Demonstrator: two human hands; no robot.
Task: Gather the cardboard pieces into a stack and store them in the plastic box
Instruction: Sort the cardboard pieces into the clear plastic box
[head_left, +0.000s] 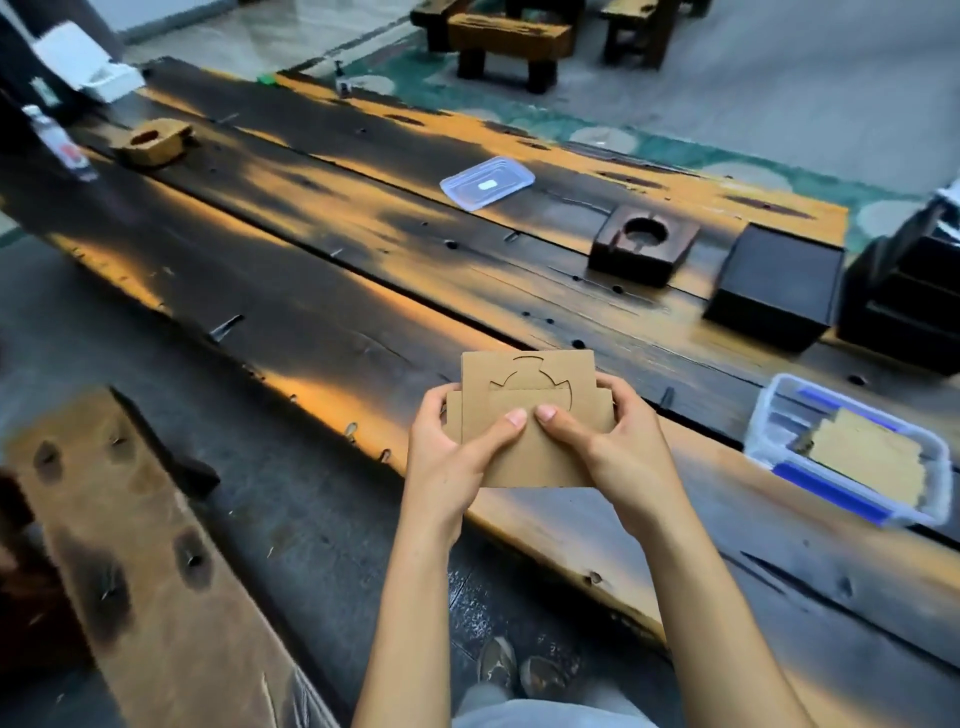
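A stack of brown cardboard pieces (524, 379) with a round cut-out on the top sheet is held above the near edge of the long wooden table (322, 291). My left hand (452, 452) grips its left side with the thumb on top. My right hand (613, 441) grips the right side the same way. The pieces are not fully aligned; a lower one juts out to the left. The clear plastic box (763, 431) with blue clips stands open on the table to the right and holds some cardboard (867, 457). Its clear lid (485, 183) lies farther back on the table.
Two dark wooden blocks (644, 249) (776, 286) and dark boxes (904, 291) sit at the right rear. A light wooden piece (153, 140) and a bottle (60, 143) lie far left. A wooden bench (156, 561) stands at my lower left, benches (509, 41) beyond the table.
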